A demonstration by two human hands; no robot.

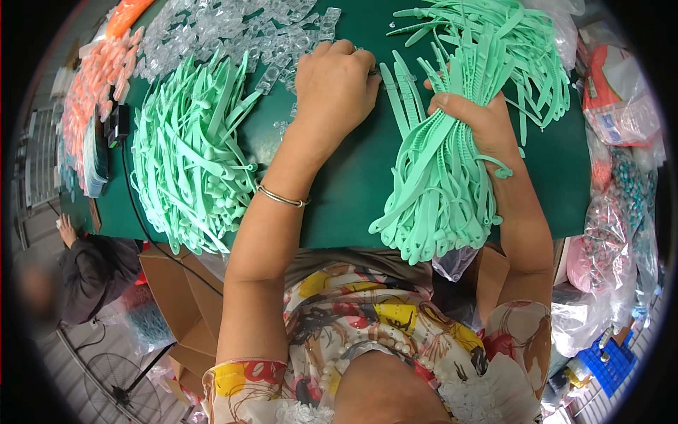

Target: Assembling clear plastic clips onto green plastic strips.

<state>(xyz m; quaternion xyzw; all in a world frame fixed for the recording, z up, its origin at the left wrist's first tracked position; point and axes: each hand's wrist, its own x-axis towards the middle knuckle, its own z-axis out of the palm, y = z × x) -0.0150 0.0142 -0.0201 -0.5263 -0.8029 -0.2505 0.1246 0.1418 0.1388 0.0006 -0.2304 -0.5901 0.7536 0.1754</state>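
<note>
A thick bunch of mint-green ridged straps is gripped in my right hand, thumb across it, the rounded ends hanging toward me. Two straps stand apart at the bunch's left side, with small clear pieces on them. My left hand is closed beside them, fingers curled down at the edge of a pile of small clear plastic buckles. Whatever its fingertips hold is hidden. Left of my left forearm lies a big heap of similar green straps.
More green straps lie at the far right of the green table. Orange pieces are heaped at the far left, near a black cable. Filled plastic bags line the right side. A co-worker's sleeve shows at left, above a fan.
</note>
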